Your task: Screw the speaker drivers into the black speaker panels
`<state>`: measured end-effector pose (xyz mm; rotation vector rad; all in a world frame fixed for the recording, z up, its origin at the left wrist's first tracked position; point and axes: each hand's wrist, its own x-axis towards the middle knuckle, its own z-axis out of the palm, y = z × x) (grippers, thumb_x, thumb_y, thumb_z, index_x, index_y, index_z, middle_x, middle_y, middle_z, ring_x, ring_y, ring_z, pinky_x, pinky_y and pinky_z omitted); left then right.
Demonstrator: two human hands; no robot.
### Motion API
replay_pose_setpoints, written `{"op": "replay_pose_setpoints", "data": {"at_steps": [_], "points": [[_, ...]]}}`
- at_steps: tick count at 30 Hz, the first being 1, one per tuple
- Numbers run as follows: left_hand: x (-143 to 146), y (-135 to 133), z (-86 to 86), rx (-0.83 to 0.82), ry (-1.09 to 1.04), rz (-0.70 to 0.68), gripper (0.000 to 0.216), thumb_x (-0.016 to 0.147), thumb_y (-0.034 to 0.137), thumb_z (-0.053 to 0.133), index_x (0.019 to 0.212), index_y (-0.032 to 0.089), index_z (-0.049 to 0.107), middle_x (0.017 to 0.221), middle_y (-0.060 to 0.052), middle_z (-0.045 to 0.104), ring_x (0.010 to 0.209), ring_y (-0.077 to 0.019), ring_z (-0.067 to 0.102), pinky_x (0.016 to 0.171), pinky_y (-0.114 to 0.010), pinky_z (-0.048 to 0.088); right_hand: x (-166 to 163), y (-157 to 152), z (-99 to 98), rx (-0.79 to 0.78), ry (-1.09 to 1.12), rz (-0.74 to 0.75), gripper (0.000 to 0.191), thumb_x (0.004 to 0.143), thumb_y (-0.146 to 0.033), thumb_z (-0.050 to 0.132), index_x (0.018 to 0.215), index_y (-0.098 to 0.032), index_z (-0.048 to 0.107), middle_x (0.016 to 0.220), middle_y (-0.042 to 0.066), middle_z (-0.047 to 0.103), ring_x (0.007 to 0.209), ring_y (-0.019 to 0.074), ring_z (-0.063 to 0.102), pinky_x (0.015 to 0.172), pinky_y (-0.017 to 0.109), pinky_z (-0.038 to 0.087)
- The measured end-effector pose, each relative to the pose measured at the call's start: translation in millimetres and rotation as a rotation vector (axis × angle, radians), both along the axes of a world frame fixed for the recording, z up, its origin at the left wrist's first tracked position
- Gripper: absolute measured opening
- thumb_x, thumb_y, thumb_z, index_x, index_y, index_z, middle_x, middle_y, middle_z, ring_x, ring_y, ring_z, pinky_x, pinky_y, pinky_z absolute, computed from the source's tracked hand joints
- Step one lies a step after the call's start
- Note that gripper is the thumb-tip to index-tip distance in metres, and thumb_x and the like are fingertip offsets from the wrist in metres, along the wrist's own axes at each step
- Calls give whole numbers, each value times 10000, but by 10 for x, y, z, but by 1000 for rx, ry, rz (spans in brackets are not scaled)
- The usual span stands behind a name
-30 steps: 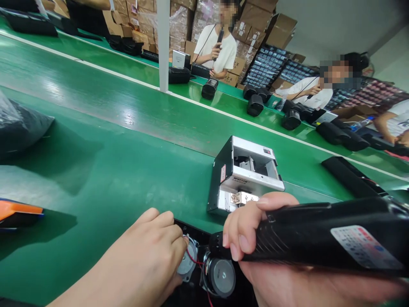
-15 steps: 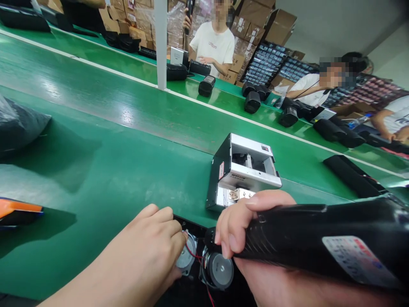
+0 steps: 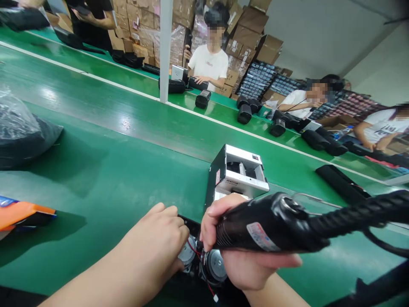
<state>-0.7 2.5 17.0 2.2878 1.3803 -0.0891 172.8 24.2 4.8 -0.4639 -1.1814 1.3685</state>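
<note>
In my right hand (image 3: 243, 251) is a black electric screwdriver (image 3: 265, 226) with a label on its barrel and a thick cable at its rear end. Its tip is hidden behind my fingers, close to the speakers. The fingers of my left hand (image 3: 159, 247) are curled over the left part of a black speaker housing (image 3: 182, 219), and its fingertips are partly hidden. Two round speaker drivers sit in the housing: a left driver (image 3: 188, 255) beside my left fingers and a right driver (image 3: 216, 265) under the screwdriver. A red and black wire with a white plug (image 3: 215, 298) lies between them.
A silver and black screw feeder (image 3: 239, 170) stands just beyond my hands. To the left are a plastic-wrapped bundle (image 3: 25, 132) and an orange object (image 3: 25, 215). A black housing (image 3: 341, 183) lies at right. Co-workers (image 3: 209, 64) stand across the green conveyor (image 3: 128, 115).
My right hand and the screwdriver have swung left and tilted, so the rear end and cable now show. The white plug has come into view. My left hand keeps its hold.
</note>
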Motion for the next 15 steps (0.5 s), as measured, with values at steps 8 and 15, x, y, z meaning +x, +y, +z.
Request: {"op": "replay_pose_setpoints", "data": {"at_steps": [8,15], "points": [[15,-25,-108,50,38,-20,235,861,301,941,965,198,757,1019,-64,806,1051,-369,686,929,-527,448,-14,-25,-54,20,-43,-11,844,772,-1033,710,1032,-236,805,628,15,666,463,165,553,462,249,445],[44,-26,-25,19,66,-21,173,855,191,878,951,213,736,1024,-64,788,1033,-334,682,941,-493,447,-15,-88,-49,32,-81,-83,841,778,-1063,636,1059,-283,775,663,-17,660,500,147,560,522,252,469]]}}
